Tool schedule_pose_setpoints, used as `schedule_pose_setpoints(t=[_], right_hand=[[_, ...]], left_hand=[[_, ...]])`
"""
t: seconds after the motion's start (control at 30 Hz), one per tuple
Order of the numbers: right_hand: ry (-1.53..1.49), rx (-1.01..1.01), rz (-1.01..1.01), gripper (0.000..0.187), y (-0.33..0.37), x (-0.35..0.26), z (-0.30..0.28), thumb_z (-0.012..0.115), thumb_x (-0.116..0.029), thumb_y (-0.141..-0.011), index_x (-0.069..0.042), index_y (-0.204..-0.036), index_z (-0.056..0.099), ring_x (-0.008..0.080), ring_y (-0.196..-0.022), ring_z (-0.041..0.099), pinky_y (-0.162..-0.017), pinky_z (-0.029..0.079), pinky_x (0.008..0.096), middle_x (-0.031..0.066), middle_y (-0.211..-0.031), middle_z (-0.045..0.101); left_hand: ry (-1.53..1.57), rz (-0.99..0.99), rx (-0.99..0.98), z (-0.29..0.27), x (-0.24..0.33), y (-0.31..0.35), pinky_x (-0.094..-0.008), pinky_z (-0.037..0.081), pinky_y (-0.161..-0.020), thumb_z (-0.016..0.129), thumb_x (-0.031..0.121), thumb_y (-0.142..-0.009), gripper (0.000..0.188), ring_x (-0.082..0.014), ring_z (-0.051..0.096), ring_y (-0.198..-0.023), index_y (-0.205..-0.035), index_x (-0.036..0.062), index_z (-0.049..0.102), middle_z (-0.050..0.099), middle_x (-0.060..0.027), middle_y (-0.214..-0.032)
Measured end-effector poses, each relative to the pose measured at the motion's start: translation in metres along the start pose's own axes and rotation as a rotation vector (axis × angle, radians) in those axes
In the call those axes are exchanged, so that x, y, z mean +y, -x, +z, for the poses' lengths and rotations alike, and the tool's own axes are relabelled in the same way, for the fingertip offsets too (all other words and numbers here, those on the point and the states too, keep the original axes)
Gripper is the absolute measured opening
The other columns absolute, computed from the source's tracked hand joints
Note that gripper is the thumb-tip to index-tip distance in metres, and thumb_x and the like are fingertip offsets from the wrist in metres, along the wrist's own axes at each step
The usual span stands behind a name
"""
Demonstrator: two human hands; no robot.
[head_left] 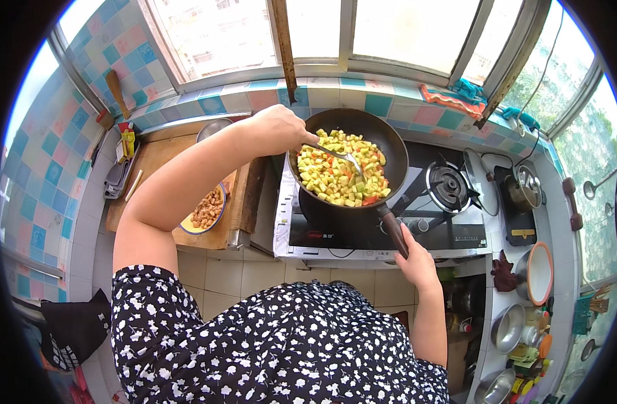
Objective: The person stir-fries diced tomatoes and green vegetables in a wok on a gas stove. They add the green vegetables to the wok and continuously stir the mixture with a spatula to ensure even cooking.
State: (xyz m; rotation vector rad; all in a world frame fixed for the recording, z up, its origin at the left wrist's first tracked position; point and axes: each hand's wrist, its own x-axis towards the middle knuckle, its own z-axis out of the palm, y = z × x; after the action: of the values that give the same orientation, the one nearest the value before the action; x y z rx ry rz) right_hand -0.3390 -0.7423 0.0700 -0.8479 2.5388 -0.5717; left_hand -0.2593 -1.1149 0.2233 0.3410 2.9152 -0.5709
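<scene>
A dark frying pan (397,156) sits over the left side of the gas stove (362,236). In it lie diced green-yellow vegetable pieces (325,176) with small orange-red bits among them. My left hand (278,129) is closed around the handle of a metal spatula (332,151), whose head rests in the diced pieces. The far end of that handle is hidden by the hand. My right hand (417,261) grips the pan's brown handle (392,232) near its end.
On the wooden counter (157,168) at left stands a blue-rimmed plate of minced meat (209,209), partly behind my left arm. A bare burner (450,185) lies right of the pan. Farther right are a small pot (524,192), metal bowls (509,328) and several jars.
</scene>
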Motion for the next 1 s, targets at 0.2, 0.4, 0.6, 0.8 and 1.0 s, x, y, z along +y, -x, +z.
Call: schedule_pose_setpoints(t=[0.2, 0.4, 0.6, 0.8, 1.0], right_hand=[[-0.008, 0.01, -0.046, 0.077, -0.001, 0.004, 0.003, 0.067, -0.016, -0.081, -0.021, -0.149, 0.031, 0.038, -0.102, 0.062, -0.088, 0.049, 0.044, 0.0202, -0.111, 0.064], [-0.037, 0.03, -0.132, 0.078, -0.004, 0.014, 0.006, 0.066, -0.014, -0.08, -0.017, -0.149, 0.03, 0.0381, -0.099, 0.063, -0.086, 0.049, 0.0427, 0.0223, -0.108, 0.064], [-0.051, -0.003, -0.124, 0.08, -0.003, 0.01, 0.005, 0.067, -0.014, -0.08, -0.018, -0.15, 0.029, 0.0384, -0.099, 0.062, -0.085, 0.049, 0.0428, 0.0229, -0.108, 0.064], [-0.037, -0.021, -0.058, 0.079, -0.002, 0.011, 0.002, 0.068, -0.017, -0.081, -0.019, -0.15, 0.029, 0.0358, -0.104, 0.061, -0.09, 0.048, 0.0433, 0.0164, -0.116, 0.063], [-0.035, -0.003, -0.084, 0.078, -0.001, 0.007, 0.003, 0.068, -0.018, -0.081, -0.02, -0.149, 0.03, 0.0358, -0.104, 0.061, -0.09, 0.049, 0.0437, 0.0164, -0.116, 0.063]], left_hand=[[0.038, -0.186, -0.016, -0.027, -0.014, 0.069, -0.0345, 0.052, -0.068, 0.065, 0.027, -0.086, 0.036, -0.0226, 0.067, -0.078, -0.122, 0.0249, 0.066, 0.067, -0.0048, -0.086], [-0.073, -0.206, -0.126, -0.011, 0.002, 0.059, -0.0356, 0.053, -0.07, 0.069, 0.02, -0.079, 0.019, -0.0229, 0.068, -0.084, -0.098, 0.022, 0.073, 0.071, -0.0018, -0.083], [-0.064, -0.243, -0.016, 0.04, 0.004, 0.024, -0.0359, 0.052, -0.061, 0.066, 0.026, -0.084, 0.025, -0.0248, 0.068, -0.077, -0.108, 0.022, 0.069, 0.065, -0.0066, -0.075], [-0.318, -0.189, -0.168, -0.019, -0.012, 0.03, -0.0325, 0.052, -0.067, 0.06, 0.018, -0.086, 0.029, -0.0194, 0.067, -0.083, -0.112, 0.0257, 0.068, 0.063, -0.0026, -0.087], [-0.343, -0.207, 0.018, 0.049, -0.005, -0.008, -0.0349, 0.052, -0.067, 0.06, 0.022, -0.088, 0.021, -0.0216, 0.068, -0.083, -0.107, 0.023, 0.067, 0.063, -0.0041, -0.087]])
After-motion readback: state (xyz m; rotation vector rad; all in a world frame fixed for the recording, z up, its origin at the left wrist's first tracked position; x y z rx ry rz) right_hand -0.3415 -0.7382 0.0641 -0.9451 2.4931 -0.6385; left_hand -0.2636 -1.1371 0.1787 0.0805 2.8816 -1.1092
